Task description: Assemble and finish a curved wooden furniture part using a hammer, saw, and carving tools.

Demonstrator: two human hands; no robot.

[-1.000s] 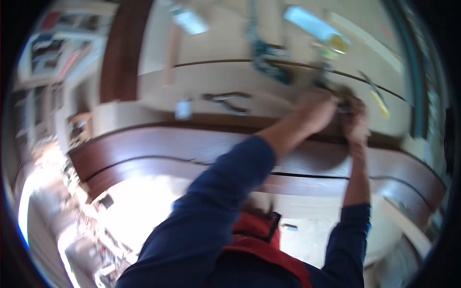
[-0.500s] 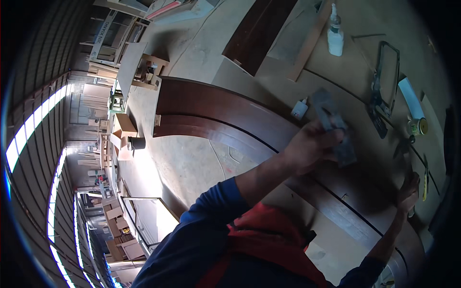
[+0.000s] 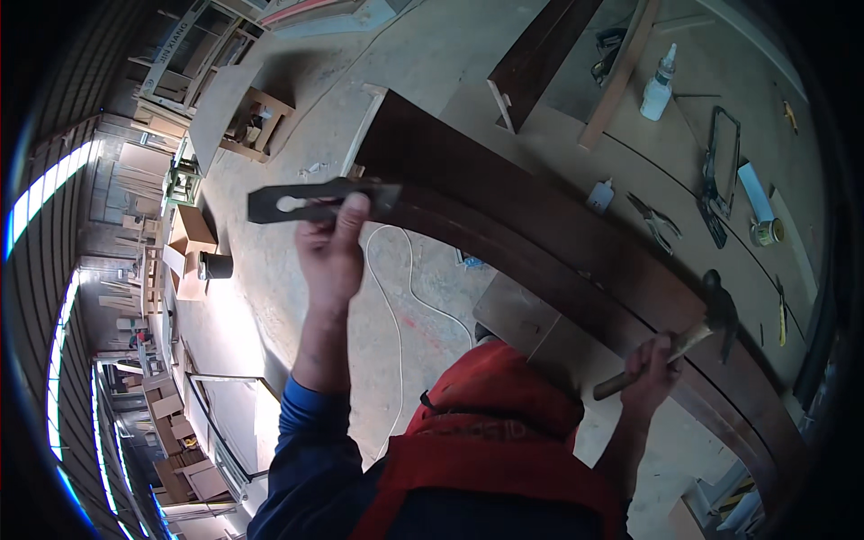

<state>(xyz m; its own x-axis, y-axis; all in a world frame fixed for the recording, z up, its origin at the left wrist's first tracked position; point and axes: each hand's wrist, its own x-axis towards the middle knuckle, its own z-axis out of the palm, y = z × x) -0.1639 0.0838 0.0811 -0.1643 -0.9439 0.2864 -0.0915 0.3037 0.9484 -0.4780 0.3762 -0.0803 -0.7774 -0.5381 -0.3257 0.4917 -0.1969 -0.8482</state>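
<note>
My left hand (image 3: 331,261) is raised at the left with its fingers closed round a plane iron (image 3: 263,205), a flat dark metal blade with a keyhole slot. The blade lies level, over the left end of a curved dark brown wooden piece (image 3: 531,202). On the right, my right hand (image 3: 650,371) grips the wooden handle of a hammer (image 3: 614,385). Its dark head (image 3: 723,319) points away from me, above the curved piece's right part. A gap separates the two tools.
Beyond the curved piece lie pliers (image 3: 655,222), a small white bottle (image 3: 600,195), a larger glue bottle (image 3: 658,88), a hacksaw (image 3: 717,171) and a roll of tape (image 3: 767,232). Another brown board (image 3: 540,63) stands farther off. A pale cord (image 3: 371,279) runs over the floor.
My left hand has swung left with the plane iron, which turned from steep to level. My right hand has moved left from the far right and now shows a hammer in its grip.
</note>
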